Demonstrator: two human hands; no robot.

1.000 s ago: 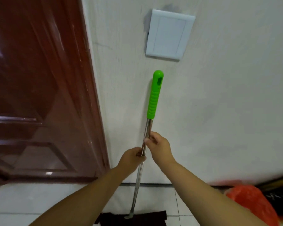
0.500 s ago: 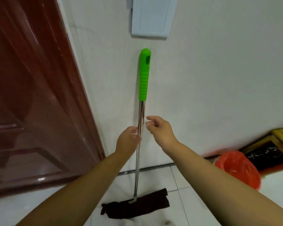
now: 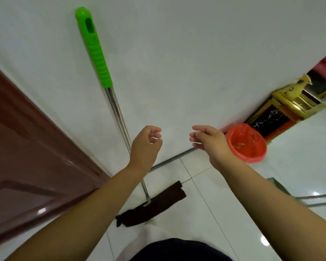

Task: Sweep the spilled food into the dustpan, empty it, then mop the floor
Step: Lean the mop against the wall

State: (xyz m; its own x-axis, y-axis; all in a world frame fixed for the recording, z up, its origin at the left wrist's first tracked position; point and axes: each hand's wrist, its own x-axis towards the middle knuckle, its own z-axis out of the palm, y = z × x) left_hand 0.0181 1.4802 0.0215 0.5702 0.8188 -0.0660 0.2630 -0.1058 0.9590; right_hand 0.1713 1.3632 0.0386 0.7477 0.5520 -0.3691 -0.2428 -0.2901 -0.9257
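White wall (image 3: pixel 196 53) and tiled floor (image 3: pixel 224 185) fill the view. Leaning there, the mop (image 3: pixel 100 59) has its shaft partly hidden behind the left hand (image 3: pixel 144 147). Both it and the right hand (image 3: pixel 210 143) hover empty, fingers (image 3: pixel 155 129) loosely curled.

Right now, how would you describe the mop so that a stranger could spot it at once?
Start at the dark red door on the left; the white wall runs right from it. The mop leans on that wall, its dark cloth head on the floor tiles. Its bright green ribbed grip above a steel pole is the only green thing here.
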